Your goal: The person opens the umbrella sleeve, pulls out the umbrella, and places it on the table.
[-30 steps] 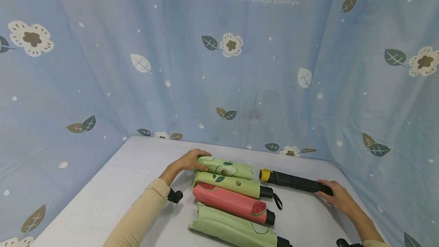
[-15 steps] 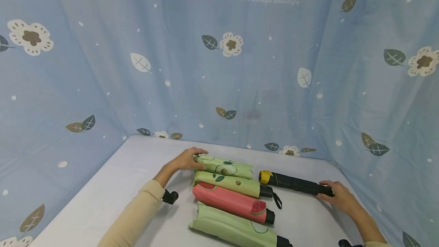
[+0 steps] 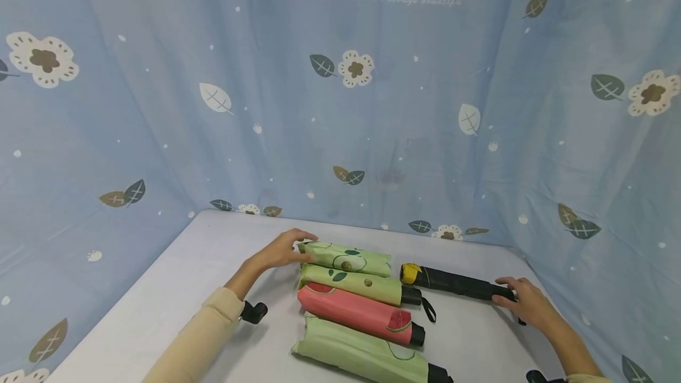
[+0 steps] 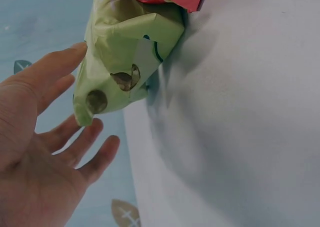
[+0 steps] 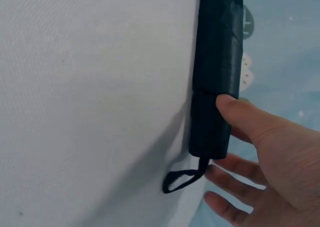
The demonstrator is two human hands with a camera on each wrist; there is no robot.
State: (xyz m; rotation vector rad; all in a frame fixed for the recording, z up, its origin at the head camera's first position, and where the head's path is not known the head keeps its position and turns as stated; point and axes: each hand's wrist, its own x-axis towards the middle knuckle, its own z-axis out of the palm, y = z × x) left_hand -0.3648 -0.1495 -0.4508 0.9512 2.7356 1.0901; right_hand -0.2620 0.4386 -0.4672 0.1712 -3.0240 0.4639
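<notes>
My left hand (image 3: 282, 251) is at the left end of the farthest folded umbrella (image 3: 353, 257), light green with avocado prints. In the left wrist view its thumb tip touches the edge of the green cloth, and the other fingers spread loosely beside the end. My right hand (image 3: 527, 301) pinches the handle end of a black folded umbrella (image 3: 457, 282) with a yellow tip. The right wrist view shows the thumb (image 5: 227, 101) on the black handle, the other fingers beyond it, and a wrist strap (image 5: 185, 181) hanging from the end.
Nearer on the white table (image 3: 250, 350) lie another green umbrella (image 3: 351, 284), a red watermelon-print umbrella (image 3: 356, 312) and a wider green one (image 3: 364, 347), roughly parallel. A blue curtain (image 3: 287, 135) with flowers and leaves encloses the table's back and sides.
My left hand has slid left toward the tip of the far green umbrella, uncovering more of it. My right hand has shifted slightly on the black umbrella, whose handle end shows more.
</notes>
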